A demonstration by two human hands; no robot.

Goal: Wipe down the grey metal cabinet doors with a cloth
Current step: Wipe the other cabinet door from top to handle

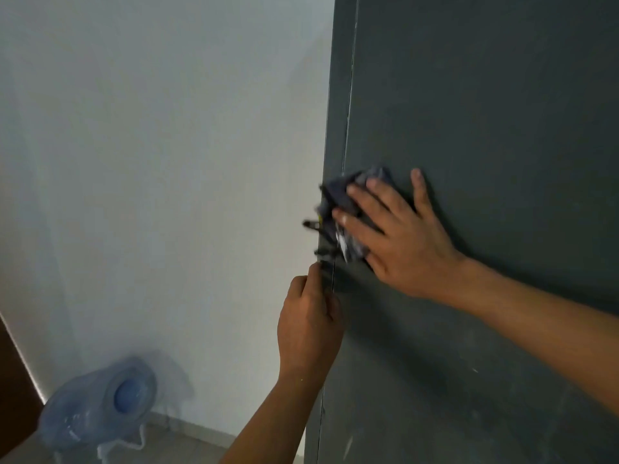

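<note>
A tall grey metal cabinet door [485, 105] fills the right half of the view. My right hand [402, 236] lies flat on it with fingers spread, pressing a crumpled dark blue cloth [348, 199] against the door near its left edge. Below it, my left hand [310, 316] is curled at the door's left edge and pinches something small and dark there; what it is cannot be made out. A dark key or latch part [315, 226] sticks out from the edge just left of the cloth.
A white wall [167, 162] stands left of the cabinet. A blue water jug [100, 406] lies on the tiled floor at the bottom left, beside a dark brown panel [13, 380]. White scuff marks dot the lower door.
</note>
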